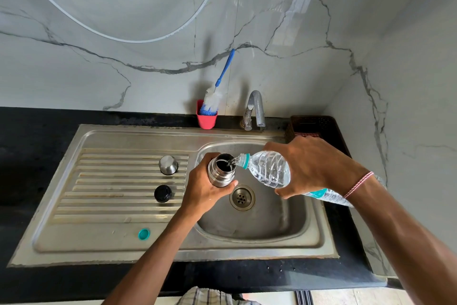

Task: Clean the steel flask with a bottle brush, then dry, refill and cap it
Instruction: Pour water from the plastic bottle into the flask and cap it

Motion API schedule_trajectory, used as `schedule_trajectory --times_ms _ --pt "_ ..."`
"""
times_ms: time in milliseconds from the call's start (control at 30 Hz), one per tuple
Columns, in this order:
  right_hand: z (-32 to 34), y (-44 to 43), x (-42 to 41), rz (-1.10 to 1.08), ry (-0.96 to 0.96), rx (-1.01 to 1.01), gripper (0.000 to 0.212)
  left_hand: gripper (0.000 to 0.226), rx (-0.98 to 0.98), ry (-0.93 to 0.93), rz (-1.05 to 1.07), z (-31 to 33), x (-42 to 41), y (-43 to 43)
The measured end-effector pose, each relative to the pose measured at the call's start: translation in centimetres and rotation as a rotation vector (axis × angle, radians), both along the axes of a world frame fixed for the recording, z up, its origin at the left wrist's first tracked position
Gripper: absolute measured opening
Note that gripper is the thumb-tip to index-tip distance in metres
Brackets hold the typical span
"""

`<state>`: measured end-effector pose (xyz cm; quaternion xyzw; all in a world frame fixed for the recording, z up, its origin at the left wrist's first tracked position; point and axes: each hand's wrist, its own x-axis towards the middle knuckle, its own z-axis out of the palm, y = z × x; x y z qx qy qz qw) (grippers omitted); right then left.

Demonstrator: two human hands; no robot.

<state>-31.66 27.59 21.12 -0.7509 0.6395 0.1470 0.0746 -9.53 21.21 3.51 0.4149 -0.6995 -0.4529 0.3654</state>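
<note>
Over the sink bowl [291,218], I hold the steel flask [219,174] in my left hand [202,191]. My fingers and thumb are curled tight round its body, and its open mouth points up. My right hand [311,166] grips a clear water bottle [270,170] round its middle. The bottle is tipped over, with its neck right at the flask's mouth, at 3 o'clock from it. Water runs from the bottle into the flask. The drain [241,197] sits at 5 o'clock, near the flask. On the ribbed draining board [111,181], a shiny steel cup lid [168,165] stands at 9 o'clock from the flask. A black stopper [163,193] is at 8 o'clock, just beside the lid. A small teal bottle cap [144,234] lies at 7 o'clock, well apart. At 12 o'clock, by the wall, the bottle brush [214,99] leans in a red holder [207,120]. The tap [256,109] is at 1 o'clock.
</note>
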Motion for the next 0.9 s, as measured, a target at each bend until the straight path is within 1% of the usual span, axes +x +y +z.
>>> schedule_trajectory --times_ms 900 --pt "0.13 -0.33 -0.2 0.019 0.01 0.002 0.096 0.062 0.009 0.014 0.005 -0.21 -0.14 0.13"
